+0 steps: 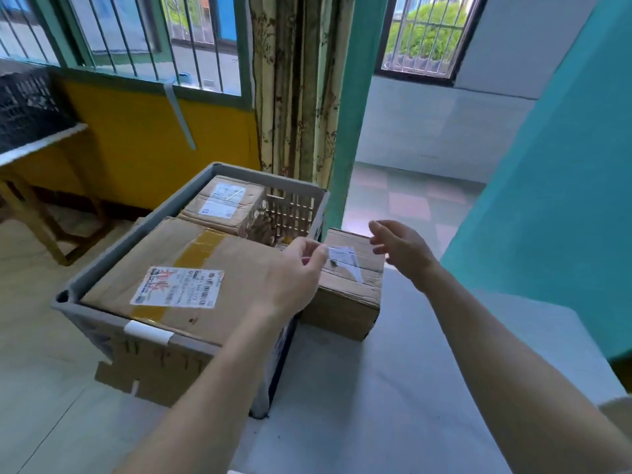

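Observation:
A small cardboard box (345,299) with a torn white label stands on the white table (376,405), right beside a grey plastic crate (102,323). My left hand (294,275) hovers at the box's left top edge with fingers loosely curled; whether it touches the box is unclear. My right hand (400,249) floats open just above the box's far right corner, fingers spread. Inside the crate lie a large taped carton (191,278) with a shipping label and a smaller carton (222,203) behind it.
A loose piece of cardboard (150,374) leans on the crate's front. A wooden table (41,155) with a black crate (24,111) stands at left. Curtain (297,80) and a doorway lie beyond; a teal wall (564,200) rises at right.

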{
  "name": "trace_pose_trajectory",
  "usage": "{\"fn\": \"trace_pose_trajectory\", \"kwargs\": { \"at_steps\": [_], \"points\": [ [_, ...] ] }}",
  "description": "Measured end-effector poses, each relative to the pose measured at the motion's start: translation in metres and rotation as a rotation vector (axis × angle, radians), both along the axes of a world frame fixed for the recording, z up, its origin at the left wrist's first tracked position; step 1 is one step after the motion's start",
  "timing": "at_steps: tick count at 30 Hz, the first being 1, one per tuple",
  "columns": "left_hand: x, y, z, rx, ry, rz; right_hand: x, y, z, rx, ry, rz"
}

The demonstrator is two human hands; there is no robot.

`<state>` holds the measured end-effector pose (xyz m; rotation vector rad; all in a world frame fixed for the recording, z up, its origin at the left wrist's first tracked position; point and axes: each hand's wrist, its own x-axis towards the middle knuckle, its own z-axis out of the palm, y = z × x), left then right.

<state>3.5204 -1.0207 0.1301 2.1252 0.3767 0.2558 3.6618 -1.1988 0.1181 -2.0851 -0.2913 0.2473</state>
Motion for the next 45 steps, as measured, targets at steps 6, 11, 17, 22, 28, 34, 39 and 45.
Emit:
{"fn": "trace_pose_trajectory", "kwargs": {
  "at_steps": [6, 11, 17, 22, 28, 34, 39, 45],
  "points": [
    [0.054, -0.046, -0.053, -0.090, 0.116, -0.013, 0.010, -0.055, -0.047, -0.071, 0.079, -0.091],
    [0.093, -0.053, -0.099, 0.036, 0.271, 0.013, 0.033, -0.075, -0.087, -0.205, 0.165, -0.082],
    [0.128, -0.047, -0.136, 0.148, 0.517, 0.076, 0.054, -0.076, -0.129, -0.252, 0.293, -0.015],
    [0.142, -0.049, -0.154, 0.246, 0.641, 0.113, 0.066, -0.070, -0.156, -0.272, 0.353, 0.053],
    [0.148, -0.049, -0.161, 0.271, 0.631, 0.159, 0.072, -0.069, -0.178, -0.287, 0.409, 0.092],
    [0.148, -0.050, -0.163, 0.180, 0.681, 0.197, 0.060, -0.080, -0.180, -0.256, 0.402, 0.045],
    [0.122, -0.061, -0.180, 0.073, 0.694, 0.048, 0.036, -0.115, -0.187, -0.320, 0.462, -0.065],
    [0.081, -0.075, -0.200, 0.128, 0.655, -0.094, -0.017, -0.139, -0.189, -0.359, 0.480, -0.137]
  ]
}}
